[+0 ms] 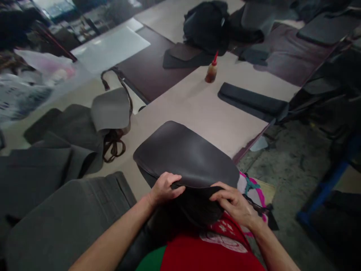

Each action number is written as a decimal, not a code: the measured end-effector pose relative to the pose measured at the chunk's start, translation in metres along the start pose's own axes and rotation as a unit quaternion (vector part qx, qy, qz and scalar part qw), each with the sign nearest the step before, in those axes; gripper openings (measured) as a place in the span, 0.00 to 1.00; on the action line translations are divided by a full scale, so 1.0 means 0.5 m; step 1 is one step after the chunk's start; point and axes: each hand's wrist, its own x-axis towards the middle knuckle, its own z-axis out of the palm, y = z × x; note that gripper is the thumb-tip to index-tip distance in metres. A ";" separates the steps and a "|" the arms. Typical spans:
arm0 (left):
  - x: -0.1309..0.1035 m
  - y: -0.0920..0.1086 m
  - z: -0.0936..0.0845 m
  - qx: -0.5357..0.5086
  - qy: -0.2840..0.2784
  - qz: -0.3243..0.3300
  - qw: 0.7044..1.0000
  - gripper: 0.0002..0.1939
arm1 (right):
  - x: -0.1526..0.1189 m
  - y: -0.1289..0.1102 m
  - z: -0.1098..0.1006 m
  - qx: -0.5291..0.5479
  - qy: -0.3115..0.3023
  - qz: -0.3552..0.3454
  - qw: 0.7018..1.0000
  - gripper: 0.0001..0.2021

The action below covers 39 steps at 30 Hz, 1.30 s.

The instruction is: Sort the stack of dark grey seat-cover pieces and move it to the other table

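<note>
A pale-topped desk (180, 98) runs diagonally through a cluttered workshop, its right edge dropping off to a grey concrete floor (293, 154). Near that edge lies a long dark folded piece (251, 101), with a red-capped bottle (211, 72) farther in; grey sheets (67, 210) are heaped toward the left side.

The dark panel (186, 152) sits at the desk's near end, its close side overhanging toward the person. Its top looks smooth and fully shaped, so what remains seems to be along the near rim, where black material (197, 205) hangs underneath; whether the two are joined there cannot be told.

The left hand (167, 187) has its thumb and forefinger nearly closed, a pinch grip on that rim. The right hand (234, 201) grips farther right, fingers bent over the edge. Both forearms reach forward and converge.
</note>
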 end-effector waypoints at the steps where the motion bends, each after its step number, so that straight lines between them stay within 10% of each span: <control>1: 0.004 -0.001 -0.002 0.004 -0.007 0.004 1.000 0.09 | -0.001 -0.006 -0.005 -0.015 -0.007 -0.010 1.000 0.14; 26: 0.001 -0.009 -0.008 -0.025 -0.062 0.006 0.998 0.07 | 0.004 -0.070 -0.032 -0.176 -0.123 -0.008 0.977 0.17; 34: 0.011 -0.006 -0.018 -0.044 -0.090 -0.002 0.995 0.08 | -0.001 -0.013 -0.001 -0.218 0.031 -0.049 0.974 0.21; 39: 0.014 -0.007 -0.016 -0.056 -0.082 -0.002 0.995 0.09 | 0.000 -0.016 -0.013 -0.156 0.022 -0.065 0.985 0.19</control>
